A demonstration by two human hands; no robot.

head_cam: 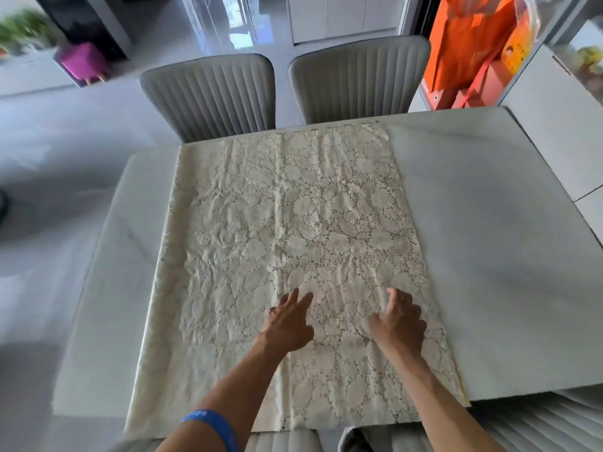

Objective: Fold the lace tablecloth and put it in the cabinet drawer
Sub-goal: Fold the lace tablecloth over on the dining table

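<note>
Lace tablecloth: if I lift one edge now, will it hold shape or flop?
The lace tablecloth will probably flop: it lies rumpled and drapes over the table's near edge. Its openwork suggests lightness and snagging on fingers. Both hands, left hand and right hand, lie flat on it.

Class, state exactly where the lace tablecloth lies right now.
In the head view, the lace tablecloth lies spread across the middle of the table, under both hands, with two grey chairs beyond.

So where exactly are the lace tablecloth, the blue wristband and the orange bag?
lace tablecloth (287,223): head view, on the middle of the spread lace.
blue wristband (215,425): head view, on the band across the left forearm.
orange bag (463,40): head view, on the bag's front face.
</note>
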